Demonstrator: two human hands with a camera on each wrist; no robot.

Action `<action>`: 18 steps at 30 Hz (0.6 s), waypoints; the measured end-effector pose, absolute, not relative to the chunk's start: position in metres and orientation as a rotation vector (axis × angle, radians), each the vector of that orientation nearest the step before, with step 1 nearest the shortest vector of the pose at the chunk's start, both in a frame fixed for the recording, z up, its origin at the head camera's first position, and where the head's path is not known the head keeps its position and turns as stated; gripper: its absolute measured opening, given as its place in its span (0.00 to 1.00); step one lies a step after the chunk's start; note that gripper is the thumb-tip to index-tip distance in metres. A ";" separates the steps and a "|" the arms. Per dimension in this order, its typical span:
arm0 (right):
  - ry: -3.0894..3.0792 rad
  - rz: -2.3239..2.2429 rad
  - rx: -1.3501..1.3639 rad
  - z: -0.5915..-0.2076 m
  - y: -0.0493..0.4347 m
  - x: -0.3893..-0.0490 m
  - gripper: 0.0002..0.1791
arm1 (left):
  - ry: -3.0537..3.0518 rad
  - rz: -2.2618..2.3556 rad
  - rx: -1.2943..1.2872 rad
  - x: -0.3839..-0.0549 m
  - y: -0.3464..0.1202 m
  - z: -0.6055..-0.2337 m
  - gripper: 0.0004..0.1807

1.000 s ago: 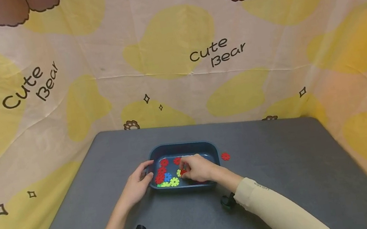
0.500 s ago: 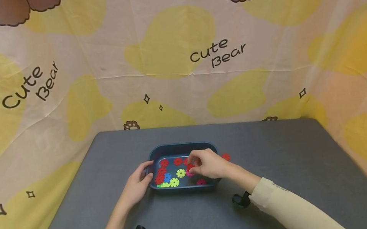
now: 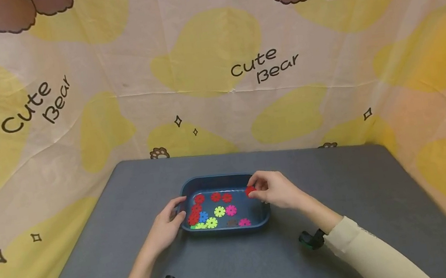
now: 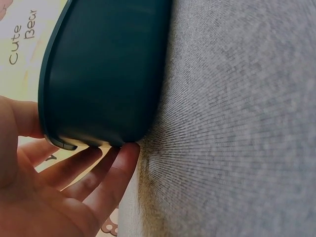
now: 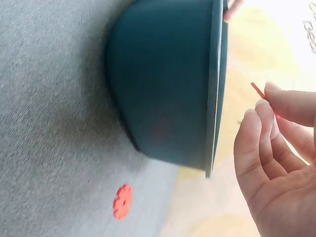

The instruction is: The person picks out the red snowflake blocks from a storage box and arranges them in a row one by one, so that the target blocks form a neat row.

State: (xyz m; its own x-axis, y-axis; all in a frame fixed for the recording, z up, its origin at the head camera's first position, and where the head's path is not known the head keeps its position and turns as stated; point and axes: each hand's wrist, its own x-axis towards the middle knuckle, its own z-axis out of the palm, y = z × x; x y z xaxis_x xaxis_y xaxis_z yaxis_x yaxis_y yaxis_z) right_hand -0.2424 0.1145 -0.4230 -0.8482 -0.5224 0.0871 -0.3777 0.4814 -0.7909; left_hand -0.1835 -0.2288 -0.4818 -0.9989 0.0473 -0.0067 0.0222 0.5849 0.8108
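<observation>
A dark blue plastic tray [image 3: 228, 230] rests on the table with several snowflake-shaped plastic discs inside, among them a red disc [image 3: 199, 199], a blue disc [image 3: 203, 216], a yellow-green disc [image 3: 219, 212] and a pink disc [image 3: 231, 210]. My left hand [image 3: 167, 226] holds the tray's left end; in the left wrist view its thumb lies at the rim and fingertips [image 4: 129, 150] touch the end wall. Above the right end of the tray, my right hand [image 3: 276, 190] pinches a red snowflake disc [image 5: 256, 90] between thumb and fingers, seen edge-on in the right wrist view.
Another red disc [image 5: 123, 201] lies on the grey table [image 3: 338, 180], outside the tray's right end. A patterned cloth [image 3: 213, 65] hangs behind and beside the table. Each wrist carries a black camera band [image 3: 312, 240].
My right hand, with the red disc pinched in it, has moved rightward from the tray's middle to its right rim, uncovering discs beneath. The left hand keeps its place.
</observation>
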 end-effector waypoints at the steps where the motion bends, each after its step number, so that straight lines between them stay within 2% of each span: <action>1: 2.551 -1.326 -0.762 -0.424 0.118 -0.243 0.11 | 2.780 1.412 0.069 -0.183 -0.229 -0.482 0.25; 18: 2.601 -1.440 -0.476 -0.459 0.171 -0.271 0.14 | 2.753 1.439 0.051 -0.182 -0.231 -0.480 0.24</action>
